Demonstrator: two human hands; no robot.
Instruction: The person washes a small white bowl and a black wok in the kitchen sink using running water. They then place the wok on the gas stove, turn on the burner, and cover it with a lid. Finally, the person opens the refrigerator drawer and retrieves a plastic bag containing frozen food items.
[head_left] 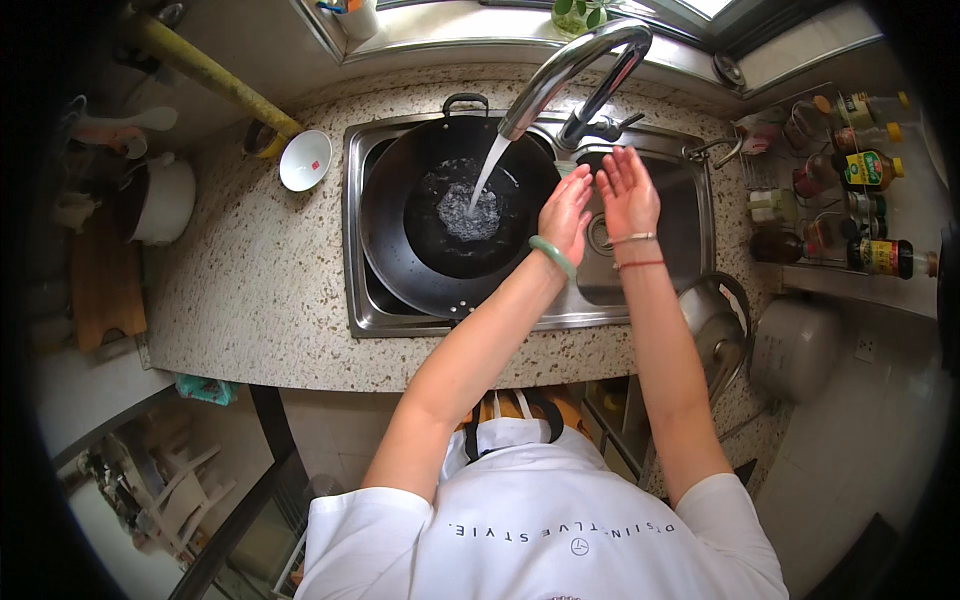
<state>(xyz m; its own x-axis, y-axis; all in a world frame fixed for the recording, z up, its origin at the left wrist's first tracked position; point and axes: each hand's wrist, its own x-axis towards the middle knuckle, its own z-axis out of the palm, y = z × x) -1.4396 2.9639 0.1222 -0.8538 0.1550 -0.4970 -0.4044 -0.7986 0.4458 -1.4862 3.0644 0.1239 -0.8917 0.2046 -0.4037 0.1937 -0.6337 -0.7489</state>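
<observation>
My left hand (567,215) and my right hand (630,190) are raised over the right basin of the steel double sink (680,235), palms toward each other with a narrow gap between. Both have their fingers stretched out and hold nothing. A green bangle (553,256) circles my left wrist. Thin bracelets (638,264) are on the right one. To the left, a black wok (395,225) sits in the left basin with water pooled in it. From the chrome faucet (570,70) a stream of water (490,170) runs into the wok, left of my hands.
A white bowl (305,161) stands on the speckled counter (240,290) left of the sink. Sauce bottles (868,170) fill a rack on the right wall. Below them is a pan lid (715,320). A wooden board (105,270) and a white pot (165,200) are at far left.
</observation>
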